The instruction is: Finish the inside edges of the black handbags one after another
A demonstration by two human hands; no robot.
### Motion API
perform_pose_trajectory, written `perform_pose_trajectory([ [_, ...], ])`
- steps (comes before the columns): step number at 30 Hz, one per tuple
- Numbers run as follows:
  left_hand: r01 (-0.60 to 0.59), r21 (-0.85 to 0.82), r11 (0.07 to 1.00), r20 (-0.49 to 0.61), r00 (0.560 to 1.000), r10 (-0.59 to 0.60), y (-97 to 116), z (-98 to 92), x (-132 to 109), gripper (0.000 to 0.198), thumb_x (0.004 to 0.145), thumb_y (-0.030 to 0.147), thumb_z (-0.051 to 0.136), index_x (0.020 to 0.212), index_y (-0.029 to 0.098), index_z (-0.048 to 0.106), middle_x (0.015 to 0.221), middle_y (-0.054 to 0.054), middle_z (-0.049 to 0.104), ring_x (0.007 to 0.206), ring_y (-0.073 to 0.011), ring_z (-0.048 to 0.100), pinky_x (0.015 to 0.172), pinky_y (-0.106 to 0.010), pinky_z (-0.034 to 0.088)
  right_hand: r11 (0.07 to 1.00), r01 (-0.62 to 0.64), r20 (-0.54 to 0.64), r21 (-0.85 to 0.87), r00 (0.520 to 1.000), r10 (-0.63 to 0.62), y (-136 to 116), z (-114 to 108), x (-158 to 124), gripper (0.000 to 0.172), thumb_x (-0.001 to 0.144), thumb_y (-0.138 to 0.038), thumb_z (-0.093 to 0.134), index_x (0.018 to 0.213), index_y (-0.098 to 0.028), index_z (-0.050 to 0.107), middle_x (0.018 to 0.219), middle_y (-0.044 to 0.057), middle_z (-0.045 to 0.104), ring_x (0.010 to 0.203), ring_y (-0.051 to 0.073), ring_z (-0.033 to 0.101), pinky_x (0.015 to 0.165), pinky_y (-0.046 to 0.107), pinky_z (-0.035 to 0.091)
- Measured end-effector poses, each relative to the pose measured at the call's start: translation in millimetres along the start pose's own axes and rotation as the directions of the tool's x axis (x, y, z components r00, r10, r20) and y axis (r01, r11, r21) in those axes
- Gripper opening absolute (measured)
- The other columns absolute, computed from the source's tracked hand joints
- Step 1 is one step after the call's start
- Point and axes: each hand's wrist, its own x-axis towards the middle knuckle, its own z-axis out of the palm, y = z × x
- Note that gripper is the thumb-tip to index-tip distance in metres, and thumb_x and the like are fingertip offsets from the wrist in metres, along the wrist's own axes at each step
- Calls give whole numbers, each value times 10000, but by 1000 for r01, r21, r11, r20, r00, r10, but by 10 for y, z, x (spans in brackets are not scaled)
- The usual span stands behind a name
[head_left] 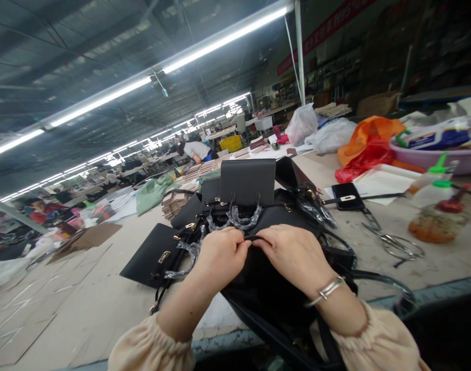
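My left hand point(224, 257) and my right hand point(291, 255) meet at the upper edge of a black handbag point(264, 288), thumbs and fingers pinching its rim side by side. The bag hangs partly over the table's front edge, and its inside is dark. Just behind my hands are several more black handbags point(248, 180), some with handles wrapped in clear plastic point(245, 217). To the left of my left hand lies another black bag point(154, 255) with a gold-coloured clasp. A metal bracelet circles my right wrist.
Scissors point(400, 246), a black phone point(347, 197) and glue bottles point(438, 219) lie on the right. Behind them stands a pink basin point(452, 154) by orange and red plastic bags point(369, 147). Brown flat pieces point(30, 299) cover the left. Another person point(199, 151) bends over farther back.
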Motion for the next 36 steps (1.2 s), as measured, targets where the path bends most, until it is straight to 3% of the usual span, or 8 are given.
perform_pose_trajectory([
  [6, 13, -90, 996, -22, 1000, -15, 13, -21, -21, 248, 808, 306, 574, 595, 181, 591, 679, -10, 634, 654, -133, 585, 596, -230, 384, 1000, -8, -17, -15, 1000, 7, -66, -2, 1, 227, 885, -289, 502, 700, -219, 614, 728, 7, 648, 733, 156, 570, 635, 285, 316],
  [11, 66, -324, 944, -41, 996, -84, 10, -83, -190, 210, 737, 310, 660, 589, 190, 571, 882, -24, 702, 872, -180, 642, 793, -269, 476, 1000, 5, -22, -4, 1000, -5, -132, 2, -8, 170, 852, -243, 534, 699, -212, 602, 722, 8, 638, 727, 155, 560, 649, 296, 303],
  [15, 211, -447, 870, 18, 974, -227, -38, -115, -346, 263, 679, 258, 709, 881, 221, 544, 1103, -26, 657, 987, -189, 628, 868, -296, 486, 1000, -3, -60, -4, 998, 3, -125, 14, -8, 165, 844, -242, 537, 690, -213, 588, 711, 1, 630, 715, 159, 554, 645, 304, 290],
  [18, 309, -397, 864, 139, 951, -277, -65, -147, -386, 530, 662, 258, 721, 1127, 240, 466, 1061, -44, 671, 960, -223, 637, 808, -323, 502, 1000, 6, -65, 1, 998, -6, -134, 17, -12, 165, 839, -227, 539, 682, -208, 588, 709, 4, 630, 714, 159, 552, 650, 311, 286],
  [22, 358, -235, 903, 240, 922, -303, -32, -191, -357, 524, 677, 270, 702, 1156, 201, 500, 1036, -92, 674, 980, -277, 619, 762, -342, 487, 1000, 11, -68, 7, 998, -11, -156, 13, -16, 167, 840, -215, 535, 683, -205, 592, 708, 10, 632, 717, 163, 554, 661, 312, 292],
  [26, 336, -231, 913, 232, 930, -284, 41, -198, -340, 437, 701, 211, 660, 1112, 197, 512, 1037, -80, 666, 952, -246, 616, 722, -297, 463, 1000, -4, -82, 3, 997, 4, -147, 8, -14, 182, 854, -217, 511, 691, -209, 592, 714, 8, 635, 713, 168, 556, 662, 303, 301],
  [30, 297, -266, 917, 214, 946, -244, 75, -204, -366, 458, 708, 146, 622, 1121, 229, 443, 808, 12, 674, 762, -184, 614, 628, -247, 407, 1000, -13, -98, 9, 995, 14, -135, 17, -17, 198, 860, -193, 483, 691, -210, 585, 720, 7, 635, 706, 171, 557, 654, 305, 295],
  [36, 287, -183, 940, 164, 952, -258, 82, -204, -381, 310, 744, 257, 632, 1035, 257, 526, 699, 54, 627, 633, -141, 569, 578, -219, 355, 1000, -9, -113, 15, 994, 10, -132, 64, -17, 196, 858, -200, 475, 696, -202, 585, 722, 19, 636, 704, 179, 560, 649, 317, 280],
])
